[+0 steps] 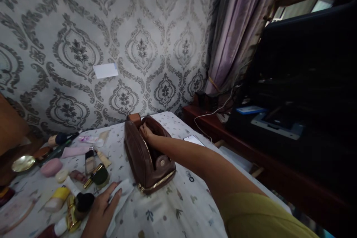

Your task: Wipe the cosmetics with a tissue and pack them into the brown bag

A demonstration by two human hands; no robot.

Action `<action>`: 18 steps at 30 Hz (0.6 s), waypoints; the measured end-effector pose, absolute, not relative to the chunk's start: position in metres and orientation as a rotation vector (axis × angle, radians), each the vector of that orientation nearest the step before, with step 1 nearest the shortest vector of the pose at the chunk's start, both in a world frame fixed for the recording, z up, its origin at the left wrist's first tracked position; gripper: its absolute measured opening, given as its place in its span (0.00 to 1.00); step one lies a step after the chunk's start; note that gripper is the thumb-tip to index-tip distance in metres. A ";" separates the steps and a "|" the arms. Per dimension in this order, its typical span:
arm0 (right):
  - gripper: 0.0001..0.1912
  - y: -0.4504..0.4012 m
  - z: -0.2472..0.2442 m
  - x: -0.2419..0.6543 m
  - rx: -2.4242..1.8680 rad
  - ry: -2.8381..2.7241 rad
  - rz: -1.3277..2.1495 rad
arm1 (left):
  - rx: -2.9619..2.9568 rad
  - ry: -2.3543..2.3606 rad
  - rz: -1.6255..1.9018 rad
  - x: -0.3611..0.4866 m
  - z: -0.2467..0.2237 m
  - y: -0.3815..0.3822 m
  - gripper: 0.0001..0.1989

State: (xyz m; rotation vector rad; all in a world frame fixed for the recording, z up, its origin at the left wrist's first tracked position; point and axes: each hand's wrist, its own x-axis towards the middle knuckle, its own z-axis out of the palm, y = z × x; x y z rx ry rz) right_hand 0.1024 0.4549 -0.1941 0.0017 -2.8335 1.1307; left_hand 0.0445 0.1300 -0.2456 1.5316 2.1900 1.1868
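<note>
A brown zippered toiletry bag (136, 156) stands open on the patterned white cloth, with gold zips and a side handle. My right hand (145, 132) reaches inside it against the far inner wall. Its fingers look curled, and whatever they hold is hidden. My left hand (102, 210) rests at the near side of the bag, closed on a crumpled white wipe (122, 193). Left of that hand lie a dark round jar (100, 176), a yellow-banded bottle (57, 199), a gold tube (71, 214) and a black-topped item (85, 202).
More cosmetics spread leftward: a pink round case (51, 167), a pink tube (75, 151), a foundation bottle (89, 161) and a round mirror (23, 164). A phone (194, 140) lies right of the bag. A dark red desk (206, 122) with a white cable borders the right side.
</note>
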 end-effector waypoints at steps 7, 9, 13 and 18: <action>0.16 0.464 -0.195 0.100 -0.161 -2.951 0.653 | 1.532 2.229 1.159 0.033 -0.264 0.127 0.24; 0.16 0.463 -0.194 0.104 -0.218 -2.999 0.459 | 1.526 2.236 1.127 0.031 -0.266 0.127 0.25; 0.16 0.457 -0.190 0.109 -0.353 -3.095 0.056 | 1.519 2.231 1.140 0.037 -0.260 0.130 0.27; 0.17 0.447 -0.179 0.109 -0.415 -3.154 -0.270 | 1.476 2.256 1.308 0.050 -0.250 0.132 0.27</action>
